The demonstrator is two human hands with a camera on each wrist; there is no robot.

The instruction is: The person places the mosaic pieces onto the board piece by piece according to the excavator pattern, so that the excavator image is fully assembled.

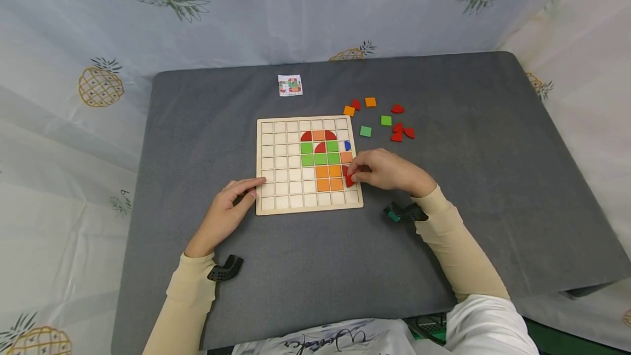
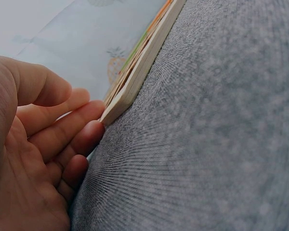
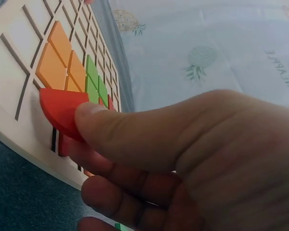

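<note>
A wooden grid board (image 1: 281, 201) lies on the table, its right half partly filled with orange, green and red pieces and one blue piece (image 1: 347, 145). My right hand (image 1: 386, 170) pinches a red quarter-circle tile (image 3: 60, 108) between thumb and fingers, tilted just over the board's right column. Another red piece (image 3: 63, 146) shows below it, partly covered by the held tile and the fingers. At the board's left edge rests my left hand (image 1: 224, 212), fingers fairly straight and fingertips touching the rim (image 2: 118, 107); it holds nothing.
A small pattern card (image 1: 290, 85) lies behind the board. Loose red, orange and green tiles, among them a green square (image 1: 386, 120) and an orange square (image 1: 371, 102), are scattered at the board's back right. A grey cloth (image 1: 197, 125) covers the table.
</note>
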